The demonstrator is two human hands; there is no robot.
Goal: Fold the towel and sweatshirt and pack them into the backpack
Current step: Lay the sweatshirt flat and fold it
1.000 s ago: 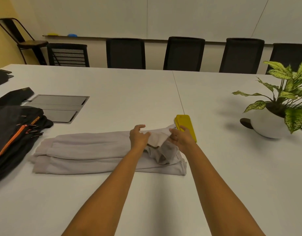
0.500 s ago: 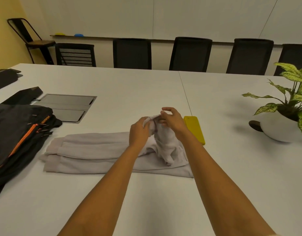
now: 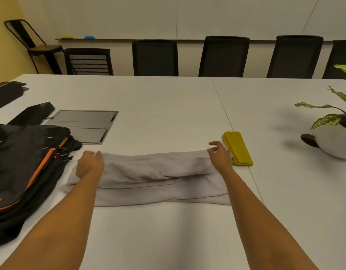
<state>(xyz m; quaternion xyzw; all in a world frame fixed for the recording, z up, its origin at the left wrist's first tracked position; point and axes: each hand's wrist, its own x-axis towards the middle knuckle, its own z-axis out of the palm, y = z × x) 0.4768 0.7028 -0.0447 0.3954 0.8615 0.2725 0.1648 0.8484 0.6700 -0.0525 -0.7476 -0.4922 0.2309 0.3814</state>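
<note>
The light grey sweatshirt (image 3: 154,178) lies folded into a long strip across the white table (image 3: 168,106). My left hand (image 3: 89,164) rests on its left end with the fingers stretched forward. At the strip's far right corner my right hand (image 3: 220,155) touches the cloth with loosely curled fingers, and I see no cloth pinched between them. The folded yellow towel (image 3: 238,148) lies just right of my right hand. The black backpack (image 3: 22,172) with an orange zipper lies at the left, close to the sweatshirt's left end.
A potted plant in a white pot (image 3: 336,143) stands at the right. A grey cable hatch (image 3: 86,125) is set into the table behind the backpack, with dark cases (image 3: 31,114) farther left. Black chairs (image 3: 223,55) line the far side.
Both hands held the bunched right part of the sweatshirt together. That part now lies spread flat along the strip, my left hand has gone to the left end, and my right hand stays at the right.
</note>
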